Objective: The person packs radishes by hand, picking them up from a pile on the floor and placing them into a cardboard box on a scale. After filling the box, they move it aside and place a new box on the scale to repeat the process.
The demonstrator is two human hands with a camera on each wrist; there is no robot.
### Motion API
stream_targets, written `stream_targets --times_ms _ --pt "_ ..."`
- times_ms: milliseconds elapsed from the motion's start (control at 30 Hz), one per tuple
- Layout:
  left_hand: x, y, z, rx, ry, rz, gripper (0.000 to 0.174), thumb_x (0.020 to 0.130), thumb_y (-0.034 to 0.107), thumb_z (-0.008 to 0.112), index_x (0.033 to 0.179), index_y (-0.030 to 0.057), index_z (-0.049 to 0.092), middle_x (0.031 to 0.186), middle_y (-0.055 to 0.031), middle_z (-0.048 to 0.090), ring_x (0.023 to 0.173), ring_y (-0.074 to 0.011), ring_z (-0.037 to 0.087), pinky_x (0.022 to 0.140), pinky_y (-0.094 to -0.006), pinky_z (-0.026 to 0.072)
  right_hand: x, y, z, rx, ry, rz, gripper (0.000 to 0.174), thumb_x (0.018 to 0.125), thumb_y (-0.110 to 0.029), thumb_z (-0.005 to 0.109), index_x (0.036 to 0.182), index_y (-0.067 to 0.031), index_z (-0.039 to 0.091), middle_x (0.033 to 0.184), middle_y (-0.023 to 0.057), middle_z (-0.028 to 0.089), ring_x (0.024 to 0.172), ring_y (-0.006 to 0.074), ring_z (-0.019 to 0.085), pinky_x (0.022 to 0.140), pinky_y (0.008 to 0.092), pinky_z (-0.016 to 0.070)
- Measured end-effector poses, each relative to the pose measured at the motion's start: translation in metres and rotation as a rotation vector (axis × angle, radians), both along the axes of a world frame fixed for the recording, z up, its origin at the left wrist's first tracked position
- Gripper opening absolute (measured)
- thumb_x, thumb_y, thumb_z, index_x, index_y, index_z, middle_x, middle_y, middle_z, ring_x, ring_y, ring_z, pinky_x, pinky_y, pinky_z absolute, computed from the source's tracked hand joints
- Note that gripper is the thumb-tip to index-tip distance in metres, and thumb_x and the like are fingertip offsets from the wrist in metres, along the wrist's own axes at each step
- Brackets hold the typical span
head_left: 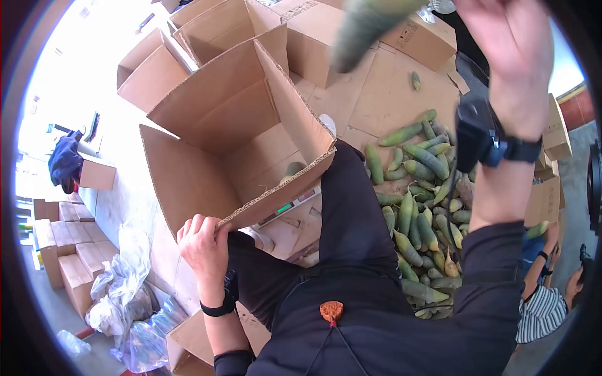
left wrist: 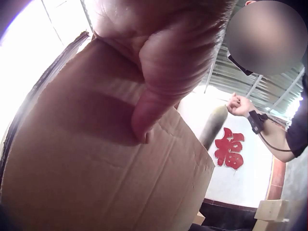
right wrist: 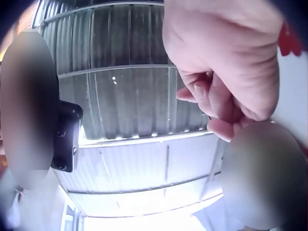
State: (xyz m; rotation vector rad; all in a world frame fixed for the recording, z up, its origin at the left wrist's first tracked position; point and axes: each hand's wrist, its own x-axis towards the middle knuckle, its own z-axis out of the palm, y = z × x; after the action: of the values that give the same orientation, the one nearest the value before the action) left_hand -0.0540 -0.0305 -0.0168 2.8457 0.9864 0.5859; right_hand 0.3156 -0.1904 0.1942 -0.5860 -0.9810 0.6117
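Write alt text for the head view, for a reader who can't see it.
A person's right hand holds up a long green vegetable, blurred, while the left hand grips the rim of an open cardboard box with a vegetable visible inside. A heap of green vegetables lies beside the person's right leg, with other boxes around.

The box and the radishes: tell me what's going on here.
A person is handling radishes beside an open box. The left hand grips the rim of the box, while the right hand holds up a radish by its end, outside the box. At least one other radish lies inside. A large pile of them lies to the person's right, and more boxes stand beyond.
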Motion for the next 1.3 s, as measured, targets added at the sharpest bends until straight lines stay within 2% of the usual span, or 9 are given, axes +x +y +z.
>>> stream_targets --times_ms 200,267,367,467,633,700,1033,1200,1300 --pt "0.000 0.000 0.000 0.009 -0.003 -0.007 0.016 0.070 0.016 0.073 0.078 0.0086 0.061 0.077 -0.0053 0.057 0.080 -0.0265 0.058 0.077 -0.0386 0.0430 -0.047 0.114 -0.020 -0.191 0.034 -0.058 0.022 0.087 -0.001 0.047 0.110 0.0007 0.048 0.062 -0.0017 0.046 0.049 0.0103 0.037 0.071 0.0282 0.0419" --pt "-0.001 0.001 0.000 0.017 -0.002 -0.011 0.016 0.070 0.016 0.073 0.078 0.0086 0.061 0.077 -0.0053 0.058 0.081 -0.0266 0.058 0.077 -0.0388 0.0430 -0.076 0.156 -0.055 -0.389 0.129 -0.117 0.015 0.087 -0.008 0.053 0.073 -0.0036 0.058 0.064 0.0030 0.047 0.059 0.0127 0.042 0.058 0.0303 0.0390" --pt "-0.003 0.000 -0.001 -0.005 0.023 -0.007 0.016 0.071 0.015 0.073 0.079 0.0088 0.061 0.079 -0.0053 0.058 0.082 -0.0269 0.058 0.077 -0.0391 0.0428 -0.101 0.166 -0.111 -0.624 0.053 0.006 0.021 0.086 -0.005 0.047 0.079 -0.0035 0.066 0.066 0.0064 0.055 0.059 0.0152 0.049 0.054 0.0315 0.0409" --pt "-0.001 -0.001 -0.001 0.014 0.006 -0.016 0.015 0.071 0.015 0.072 0.078 0.0090 0.060 0.079 -0.0052 0.058 0.082 -0.0270 0.057 0.076 -0.0392 0.0427 -0.112 0.167 -0.154 -0.920 -0.268 0.059 0.019 0.077 0.001 0.048 0.077 -0.0056 0.066 0.070 0.0051 0.058 0.060 0.0130 0.052 0.054 0.0304 0.0443" --pt "-0.002 -0.002 -0.004 0.027 -0.009 -0.011 0.015 0.069 0.013 0.072 0.078 0.0090 0.060 0.079 -0.0053 0.058 0.080 -0.0268 0.058 0.077 -0.0384 0.0429 -0.108 0.184 -0.219 -1.328 -1.849 0.169 0.026 0.061 -0.001 0.063 0.083 -0.0106 0.074 0.089 0.0114 0.071 0.085 0.0288 0.067 0.069 0.0377 0.0532" --pt "-0.002 -0.004 -0.004 0.021 -0.002 -0.023 0.015 0.069 0.012 0.071 0.078 0.0087 0.060 0.079 -0.0056 0.058 0.080 -0.0267 0.058 0.077 -0.0381 0.0431 -0.100 0.187 -0.218 -1.179 -1.957 0.307 0.029 0.055 -0.001 0.069 0.082 -0.0090 0.074 0.083 0.0140 0.070 0.077 0.0275 0.068 0.065 0.0393 0.0541" --pt "0.000 -0.006 -0.006 0.049 0.032 -0.007 0.015 0.073 0.016 0.071 0.081 0.0076 0.061 0.081 -0.0060 0.059 0.083 -0.0280 0.058 0.076 -0.0380 0.0430 -0.047 0.071 -0.128 -0.883 -0.729 0.067 0.024 0.087 -0.017 0.054 0.104 -0.0049 0.067 0.078 0.0034 0.063 0.070 0.0104 0.057 0.065 0.0244 0.0477" --pt "0.002 -0.007 -0.009 0.059 0.025 -0.015 0.018 0.072 0.016 0.073 0.081 0.0068 0.061 0.081 -0.0062 0.060 0.081 -0.0284 0.058 0.073 -0.0382 0.0428 0.025 -0.035 -0.232 -1.080 -0.491 -0.290 0.018 0.089 -0.018 0.056 0.093 -0.0023 0.065 0.075 0.0033 0.064 0.068 0.0105 0.059 0.059 0.0263 0.0478" --pt "0.003 -0.008 -0.011 0.071 0.046 0.003 0.019 0.071 0.015 0.074 0.082 0.0062 0.061 0.082 -0.0068 0.061 0.081 -0.0293 0.058 0.074 -0.0382 0.0431 0.038 -0.113 -0.354 -1.498 -0.576 -0.512 0.020 0.087 -0.021 0.057 0.088 -0.0018 0.062 0.078 0.0187 0.064 0.072 0.0305 0.062 0.066 0.0394 0.0492"
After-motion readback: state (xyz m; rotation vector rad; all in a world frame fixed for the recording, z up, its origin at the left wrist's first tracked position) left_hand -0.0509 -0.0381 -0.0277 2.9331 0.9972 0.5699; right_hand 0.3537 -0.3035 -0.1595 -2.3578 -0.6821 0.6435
